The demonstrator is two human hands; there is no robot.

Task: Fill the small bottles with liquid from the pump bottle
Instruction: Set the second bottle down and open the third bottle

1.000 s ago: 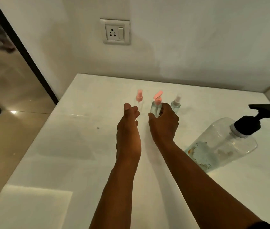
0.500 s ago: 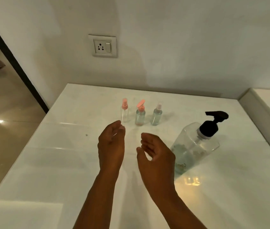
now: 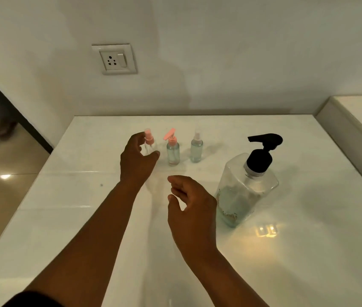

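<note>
Left grip: the left hand (image 3: pixel 137 161) is spread in a wide C, thumb and fingers curved around the leftmost small bottle (image 3: pixel 149 144); whether they touch it cannot be told, and nothing is clamped.
Right grip: the right hand (image 3: pixel 192 209) hovers above the surface (image 3: pixel 308 251), fingers loosely bent, holding nothing and touching nothing.
Small bottles: three stand upright in a row toward the far edge of the surface. The leftmost is clear with a pink spray top. The middle bottle (image 3: pixel 173 149) has a pink cap flipped up and pale liquid inside. The right bottle (image 3: pixel 196 148) has a whitish spray top and also holds pale liquid.
Pump bottle (image 3: pixel 245 187): large, clear, square-shouldered plastic with a black pump head, standing to the right of the row; a little bluish liquid sits low inside.
Surface: white, glossy, with a bright reflection beside the pump bottle.
Wall: plain, with a white socket plate (image 3: pixel 114 59).
</note>
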